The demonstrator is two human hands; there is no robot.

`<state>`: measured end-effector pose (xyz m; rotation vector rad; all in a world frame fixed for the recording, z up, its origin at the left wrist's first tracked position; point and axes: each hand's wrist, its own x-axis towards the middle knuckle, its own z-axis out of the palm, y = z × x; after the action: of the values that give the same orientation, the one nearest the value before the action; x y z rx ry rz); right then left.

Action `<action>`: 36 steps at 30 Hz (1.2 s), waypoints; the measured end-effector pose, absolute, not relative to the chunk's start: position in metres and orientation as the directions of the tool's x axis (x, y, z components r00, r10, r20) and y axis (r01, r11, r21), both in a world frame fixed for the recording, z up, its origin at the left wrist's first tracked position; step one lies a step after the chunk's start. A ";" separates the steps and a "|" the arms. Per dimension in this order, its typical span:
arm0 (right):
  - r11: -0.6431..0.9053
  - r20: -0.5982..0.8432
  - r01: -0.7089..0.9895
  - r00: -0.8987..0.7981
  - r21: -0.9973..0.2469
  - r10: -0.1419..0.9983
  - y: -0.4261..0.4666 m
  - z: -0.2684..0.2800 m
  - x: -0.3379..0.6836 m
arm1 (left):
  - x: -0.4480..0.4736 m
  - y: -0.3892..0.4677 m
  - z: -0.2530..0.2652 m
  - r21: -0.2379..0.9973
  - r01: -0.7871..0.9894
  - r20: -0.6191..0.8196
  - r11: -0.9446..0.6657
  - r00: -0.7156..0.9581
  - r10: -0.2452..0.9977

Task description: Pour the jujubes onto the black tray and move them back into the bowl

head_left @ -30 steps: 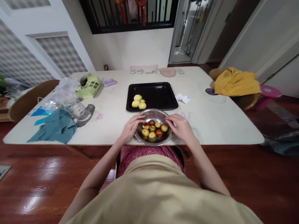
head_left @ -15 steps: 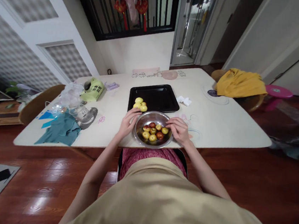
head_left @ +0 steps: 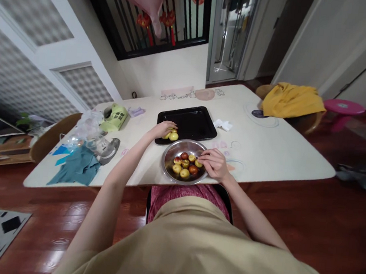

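Observation:
A steel bowl near the table's front edge holds several jujubes, some yellow-green and some red-brown. Just beyond it lies a black baking tray, with a small cluster of yellow-green jujubes in its near left corner. My left hand reaches over that cluster from the left, fingers curled down around a jujube and partly hiding the others. Over the bowl's right rim comes my right hand; its fingertips close on a yellow-green jujube at the right side inside the bowl.
Crumpled white tissue lies right of the tray. To the left are a green package, clear plastic bags and a teal cloth. A yellow cloth hangs over a chair at the right. The table has drawings on it.
My left hand has moved from the bowl's left rim forward onto the jujubes in the tray. My right hand has shifted inward over the bowl, onto a jujube. The view has tilted slightly.

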<state>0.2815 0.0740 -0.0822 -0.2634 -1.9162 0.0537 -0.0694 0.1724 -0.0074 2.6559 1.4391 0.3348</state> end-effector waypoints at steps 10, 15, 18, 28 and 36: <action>0.966 0.927 0.185 -0.295 -0.182 0.231 0.074 -0.086 0.283 | -0.056 0.213 -0.006 0.038 0.822 -0.073 -0.568 0.569 0.819; 0.962 0.929 0.185 -0.274 -0.202 0.248 0.073 -0.086 0.282 | -0.052 0.210 -0.009 0.078 0.832 -0.043 -0.549 0.553 0.832; 0.955 0.921 0.197 -0.282 -0.219 0.270 0.074 -0.088 0.282 | -0.051 0.204 -0.009 0.111 0.830 0.016 -0.546 0.548 0.836; 0.951 0.913 0.212 -0.294 -0.227 0.284 0.074 -0.087 0.283 | -0.046 0.198 -0.008 0.055 0.888 0.018 -0.456 0.455 0.890; 0.939 0.909 0.246 -0.284 -0.239 0.306 0.075 -0.088 0.281 | -0.048 0.204 -0.010 0.085 0.870 0.028 -0.486 0.486 0.874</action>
<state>0.2809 0.0745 -0.0876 -0.4036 -1.8772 0.0614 -0.0477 0.2038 -0.0102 2.6559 1.5605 0.1043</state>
